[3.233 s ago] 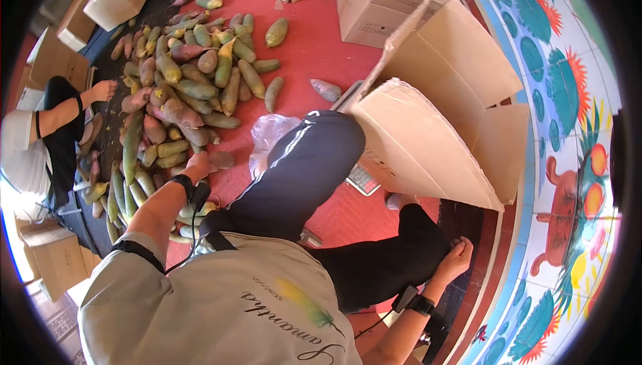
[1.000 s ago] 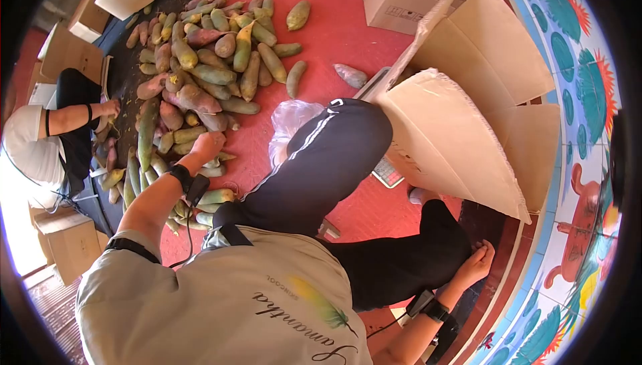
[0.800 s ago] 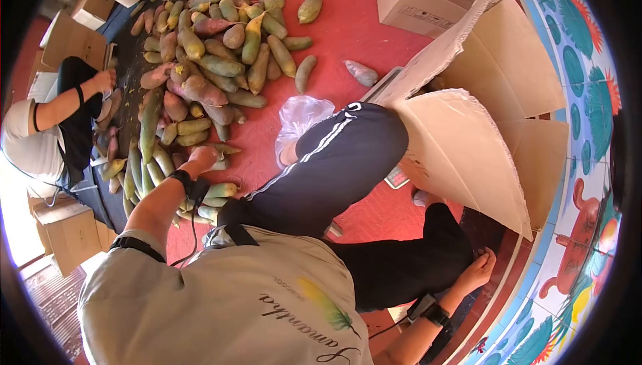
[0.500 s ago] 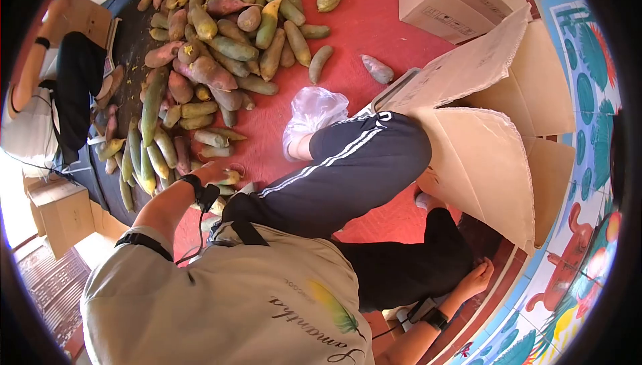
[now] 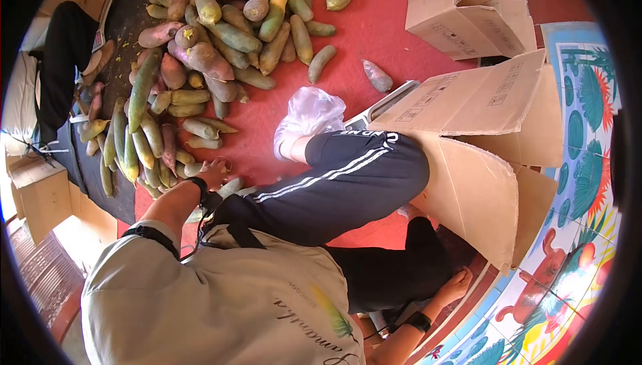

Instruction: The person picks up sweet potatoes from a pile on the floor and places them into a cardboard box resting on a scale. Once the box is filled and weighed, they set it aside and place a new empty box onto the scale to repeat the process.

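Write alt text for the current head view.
A person's left hand is at the near edge of a heap of green and reddish vegetables, partly on a red floor; the right hand is by the right knee. Open cardboard boxes stand to the right.

The pile of vegetables [image 5: 207,61] lies on the floor [image 5: 281,158] ahead to the left, with the left hand [image 5: 212,174] at its near edge and another person [image 5: 61,64] to its left. The left leg [image 5: 361,181] goes into the plastic bag [image 5: 311,111], between the pile and the near carton [image 5: 471,191] on the right. Behind it stands the far carton [image 5: 451,27]; the wall [image 5: 585,178] is farthest right.
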The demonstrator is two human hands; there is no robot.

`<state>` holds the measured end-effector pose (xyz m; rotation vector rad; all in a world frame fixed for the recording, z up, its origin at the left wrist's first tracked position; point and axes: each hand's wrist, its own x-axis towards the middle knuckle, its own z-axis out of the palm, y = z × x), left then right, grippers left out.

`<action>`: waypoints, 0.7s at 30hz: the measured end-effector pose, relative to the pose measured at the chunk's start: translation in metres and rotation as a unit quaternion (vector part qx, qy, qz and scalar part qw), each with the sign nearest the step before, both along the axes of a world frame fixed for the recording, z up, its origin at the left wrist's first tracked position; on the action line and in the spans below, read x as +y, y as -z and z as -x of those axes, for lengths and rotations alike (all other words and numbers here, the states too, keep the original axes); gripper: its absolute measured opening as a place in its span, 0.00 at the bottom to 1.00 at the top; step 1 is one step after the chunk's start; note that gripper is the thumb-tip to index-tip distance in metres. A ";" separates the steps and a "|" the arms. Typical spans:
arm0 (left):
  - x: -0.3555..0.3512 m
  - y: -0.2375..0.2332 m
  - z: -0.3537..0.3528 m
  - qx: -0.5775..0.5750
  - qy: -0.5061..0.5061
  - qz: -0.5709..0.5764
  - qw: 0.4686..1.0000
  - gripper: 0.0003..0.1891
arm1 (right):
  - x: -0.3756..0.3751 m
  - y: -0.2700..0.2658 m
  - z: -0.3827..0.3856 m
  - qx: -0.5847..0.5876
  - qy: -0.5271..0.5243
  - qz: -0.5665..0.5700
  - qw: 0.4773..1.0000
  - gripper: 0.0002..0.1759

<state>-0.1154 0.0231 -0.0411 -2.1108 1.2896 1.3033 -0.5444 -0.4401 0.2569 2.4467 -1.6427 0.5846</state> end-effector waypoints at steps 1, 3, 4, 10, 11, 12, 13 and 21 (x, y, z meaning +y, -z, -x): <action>-0.006 -0.012 -0.003 0.006 0.009 0.015 1.000 0.25 | 0.001 -0.001 -0.002 0.007 0.005 -0.004 1.000 0.13; -0.009 -0.016 -0.005 0.010 0.017 0.031 0.999 0.22 | 0.005 -0.004 -0.010 0.013 0.007 -0.005 1.000 0.13; -0.006 -0.012 -0.004 0.020 -0.005 0.073 0.997 0.19 | 0.009 -0.008 -0.017 0.002 0.033 -0.030 0.999 0.14; -0.007 0.000 0.007 -0.049 0.072 0.035 0.996 0.17 | 0.007 -0.007 -0.012 0.015 0.027 -0.028 0.999 0.14; -0.005 0.001 0.008 -0.063 0.074 0.066 0.993 0.14 | 0.006 -0.007 -0.012 0.019 0.030 -0.034 0.999 0.14; -0.006 -0.004 0.008 -0.065 0.074 0.068 0.993 0.14 | 0.007 -0.007 -0.012 0.017 0.029 -0.032 0.999 0.14; -0.006 -0.011 0.006 -0.025 0.044 0.033 0.998 0.12 | 0.008 -0.006 -0.013 0.014 0.026 -0.018 0.999 0.14; -0.011 -0.006 -0.038 -0.033 -0.059 -0.030 0.997 0.15 | 0.013 -0.006 -0.022 -0.063 0.032 -0.044 0.997 0.13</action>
